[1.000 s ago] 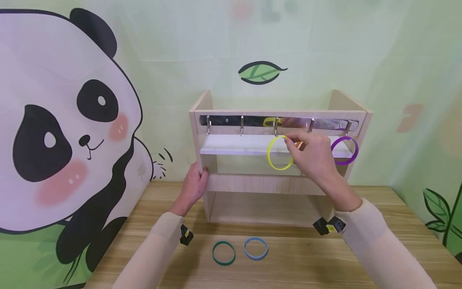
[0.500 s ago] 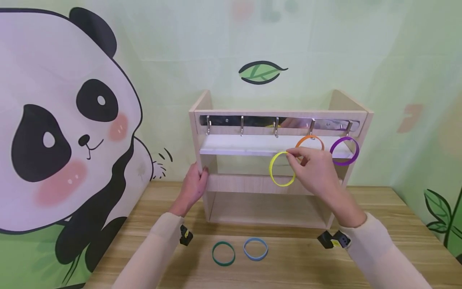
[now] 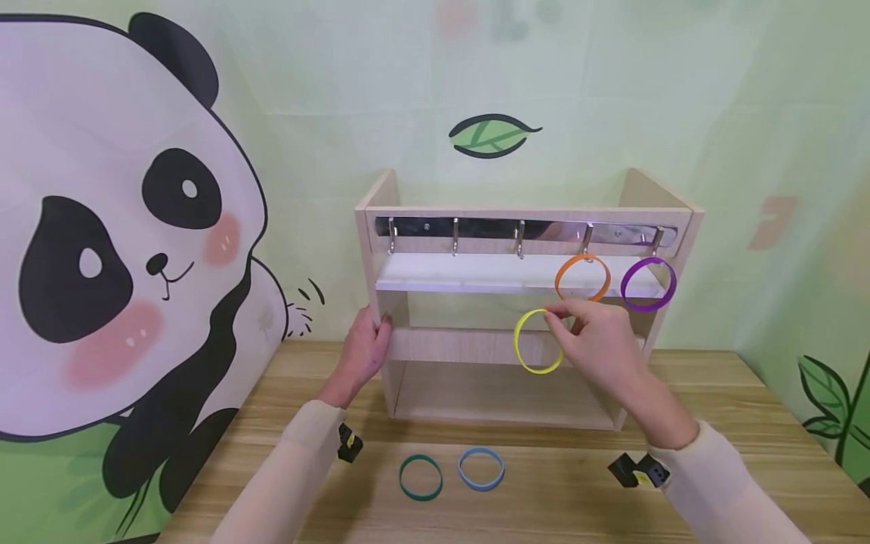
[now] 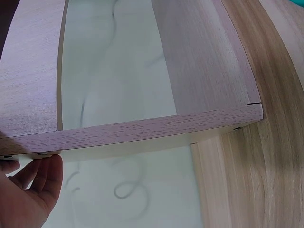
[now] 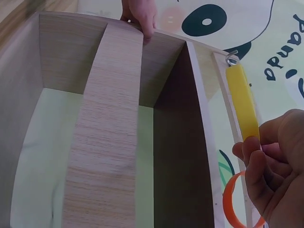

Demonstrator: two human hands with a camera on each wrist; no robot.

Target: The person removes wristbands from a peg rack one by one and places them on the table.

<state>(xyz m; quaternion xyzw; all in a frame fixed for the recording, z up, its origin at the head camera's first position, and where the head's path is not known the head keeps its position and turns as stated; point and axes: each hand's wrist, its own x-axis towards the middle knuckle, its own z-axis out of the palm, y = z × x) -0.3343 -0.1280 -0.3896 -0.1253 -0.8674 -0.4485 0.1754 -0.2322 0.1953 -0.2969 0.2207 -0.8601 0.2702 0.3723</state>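
Your right hand (image 3: 601, 344) pinches the yellow ring (image 3: 516, 340) by its upper rim | ring hangs upright, left of these fingertips (image 3: 557, 307), appearing below the middle hook (image 3: 520, 239) | your left hand (image 3: 365, 350), farther from ring, holds the shelf (image 3: 469, 345) at left side

One rack (image 3: 465, 346) with five hooks (image 3: 520, 239). Five rings: orange ring (image 3: 559, 278) and purple ring (image 3: 673, 285) at the rack's upper right, yellow ring (image 3: 517, 342) before it, green ring (image 3: 402, 477) and blue ring (image 3: 482, 488) near its foot. Two hands by the rack: left hand (image 3: 363, 349) and right hand (image 3: 601, 344). One panda (image 3: 122, 174), left of the rack.
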